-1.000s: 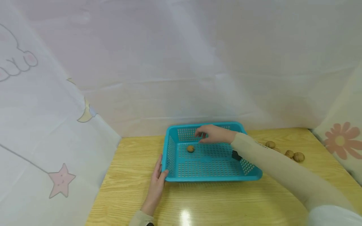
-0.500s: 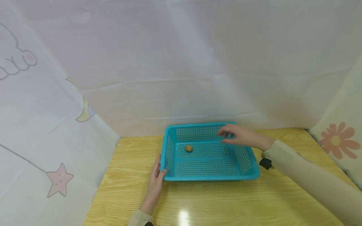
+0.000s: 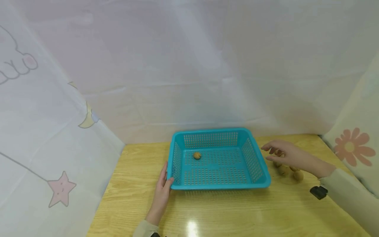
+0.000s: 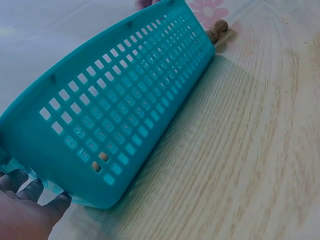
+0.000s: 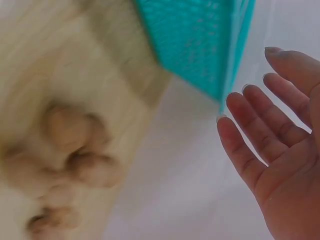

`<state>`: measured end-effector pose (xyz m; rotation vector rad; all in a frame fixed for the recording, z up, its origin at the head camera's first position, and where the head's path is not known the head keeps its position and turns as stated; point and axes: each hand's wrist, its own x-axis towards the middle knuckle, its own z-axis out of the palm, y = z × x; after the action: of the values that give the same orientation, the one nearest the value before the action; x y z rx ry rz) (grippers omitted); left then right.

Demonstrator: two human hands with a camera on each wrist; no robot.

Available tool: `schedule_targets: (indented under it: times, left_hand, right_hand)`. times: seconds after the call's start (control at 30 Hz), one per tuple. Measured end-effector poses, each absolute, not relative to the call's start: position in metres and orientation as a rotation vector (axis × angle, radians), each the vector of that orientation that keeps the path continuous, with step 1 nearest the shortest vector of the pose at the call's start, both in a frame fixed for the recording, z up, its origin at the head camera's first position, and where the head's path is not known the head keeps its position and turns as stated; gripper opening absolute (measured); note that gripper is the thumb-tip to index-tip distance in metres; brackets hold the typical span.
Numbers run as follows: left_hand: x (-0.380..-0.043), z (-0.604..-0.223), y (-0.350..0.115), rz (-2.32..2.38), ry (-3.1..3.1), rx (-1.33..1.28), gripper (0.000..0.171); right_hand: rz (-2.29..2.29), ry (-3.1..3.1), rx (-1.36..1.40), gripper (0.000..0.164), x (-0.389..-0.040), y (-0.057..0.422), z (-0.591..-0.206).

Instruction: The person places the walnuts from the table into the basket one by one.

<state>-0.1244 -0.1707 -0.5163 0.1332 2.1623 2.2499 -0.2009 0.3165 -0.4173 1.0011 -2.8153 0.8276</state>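
A blue basket (image 3: 213, 166) is sitting upright on the tabletop (image 3: 231, 214), and a single nut (image 3: 196, 155) is resting inside it, at nine o'clock from its middle, with twelve pointing away from the person. The left hand (image 3: 161, 187) is holding the basket at eight o'clock: its grip is pinching the rim (image 3: 219, 187), thumb lying over the edge and fingers running along the outer wall. Out at three o'clock, just past the basket, the right hand (image 3: 282, 154) is hovering near more nuts (image 3: 283, 170), not touching them; its grip is loose and spread, holding nothing, and those nuts are lying close together on the tabletop.

From where I'm standing, the basket is looking like thin, perforated plastic, so probably light, fairly stiff and inclined to slide; its rim is offering the surest hold. The nuts are looking hard, light and rough, yet likely to roll, so a pinch from opposite sides should be suiting them best.

Farther off, a pale sheet (image 3: 177, 82) is hanging at twelve o'clock, a flower (image 3: 349, 147) is showing at three, and a star (image 3: 62, 189) toward nine.
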Motion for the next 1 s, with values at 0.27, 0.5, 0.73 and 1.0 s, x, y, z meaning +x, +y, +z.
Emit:
schedule_targets:
  times: [0.27, 0.5, 0.73, 1.0]
  left_hand:
    - [-0.126, -0.516, -0.170, 2.265, 2.153, 0.126, 0.068]
    - [-0.125, -0.516, -0.169, 2.265, 2.151, 0.118, 0.068]
    - [-0.127, -0.517, -0.170, 2.272, 2.144, 0.123, 0.068]
    - [-0.126, -0.518, -0.170, 2.281, 2.129, 0.118, 0.068]
  right_hand:
    - [0.774, -2.810, 0.882, 0.031, -0.178, 0.368, -0.449]
    - [0.728, -2.860, 0.781, 0.031, -0.162, 0.396, -0.470]
    - [0.699, -2.832, 0.784, 0.036, -0.155, 0.411, -0.484]
    - [0.750, -2.889, 0.729, 0.034, -0.153, 0.423, -0.506]
